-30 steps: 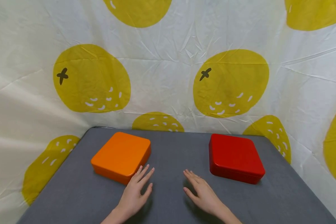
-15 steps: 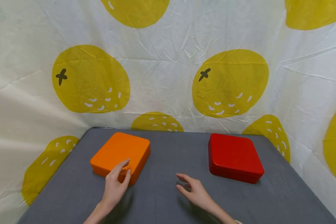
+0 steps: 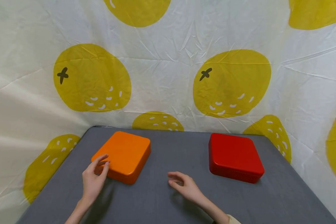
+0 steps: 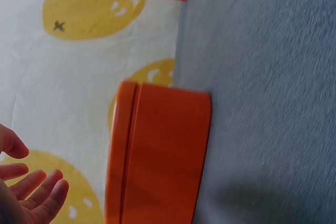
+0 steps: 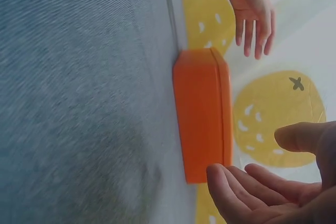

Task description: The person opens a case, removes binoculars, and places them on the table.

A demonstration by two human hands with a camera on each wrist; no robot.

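Note:
An orange lidded box (image 3: pixel 123 152) lies on the left of the grey table, its lid seam visible in the left wrist view. My left hand (image 3: pixel 93 180) hovers by its front left corner, fingers loosely bent and holding nothing. The left wrist view has that hand (image 4: pixel 34 192) apart from the box's side. My right hand (image 3: pixel 186 187) hangs above the table between the two boxes, thumb apart from its relaxed fingers and nothing in them. To its right and farther back lies a red box (image 3: pixel 235 157) with rounded corners. Both boxes look shut; their contents are hidden.
The grey cloth-like table top (image 3: pixel 179 149) runs back to a white curtain (image 3: pixel 162 77) printed with large yellow fruit. The same curtain hangs along the left and right sides of the table.
From beside the orange box's right front corner, my left hand has moved left across its front. My right hand has drifted slightly left, its fingers bending more. Neither box has moved.

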